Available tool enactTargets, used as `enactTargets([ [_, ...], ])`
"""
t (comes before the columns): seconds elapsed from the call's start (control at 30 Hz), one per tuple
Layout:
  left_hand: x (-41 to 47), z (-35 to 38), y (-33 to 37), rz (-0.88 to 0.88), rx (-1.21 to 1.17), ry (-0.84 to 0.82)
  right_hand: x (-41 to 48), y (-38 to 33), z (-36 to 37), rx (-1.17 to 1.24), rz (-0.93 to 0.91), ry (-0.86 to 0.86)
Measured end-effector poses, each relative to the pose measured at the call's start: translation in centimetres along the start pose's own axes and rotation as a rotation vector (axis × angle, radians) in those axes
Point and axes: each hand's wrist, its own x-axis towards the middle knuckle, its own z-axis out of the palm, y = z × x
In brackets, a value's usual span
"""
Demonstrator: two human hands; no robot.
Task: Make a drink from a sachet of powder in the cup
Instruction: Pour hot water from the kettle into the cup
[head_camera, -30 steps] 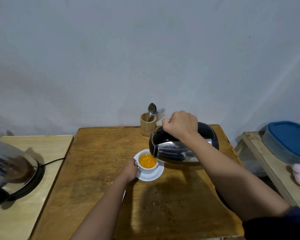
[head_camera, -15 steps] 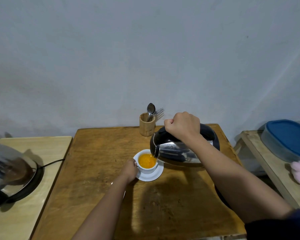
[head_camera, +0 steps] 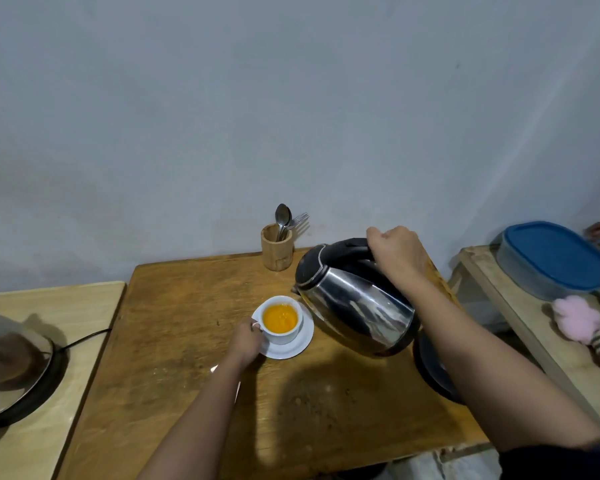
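Note:
A white cup (head_camera: pixel 282 332) filled with orange liquid stands on a white saucer (head_camera: pixel 302 344) in the middle of the brown wooden table (head_camera: pixel 174 375). My left hand (head_camera: pixel 246 341) holds the cup by its left side. My right hand (head_camera: pixel 397 252) grips the black handle of a steel kettle (head_camera: pixel 357 306), held in the air just right of the cup and tilted only slightly, its spout near the cup's rim. No water stream shows. A scrap of white sachet (head_camera: pixel 214 368) peeks out beside my left forearm.
A wooden holder (head_camera: pixel 277 252) with a spoon and forks stands at the table's back edge. The kettle's black base (head_camera: pixel 430 372) lies at the right edge. A pan on a cooker (head_camera: pixel 14 362) sits on the left table. A blue-lidded tub (head_camera: pixel 551 261) and soft toys are on the right bench.
The kettle has swung back from a steep pouring tilt to nearly upright and moved a little right of the cup. My left hand stays on the cup.

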Motion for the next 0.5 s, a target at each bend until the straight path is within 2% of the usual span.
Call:
enactTargets([
  [0.17, -0.3, 0.4, -0.2, 0.017, -0.078, 0.039, 0.1, 5.1, -3.1, 0.251, 0.352, 0.136],
  [0.4, -1.2, 0.9, -0.3, 0.071, -0.147, 0.113, -3.1, 10.9, -6.2, 0.438, 0.622, 0.474],
  [0.5, -1.0, 1.2, -0.6, 0.065, -0.168, 0.154, -4.5, 12.0, -7.1, 0.427, 0.719, 0.614],
])
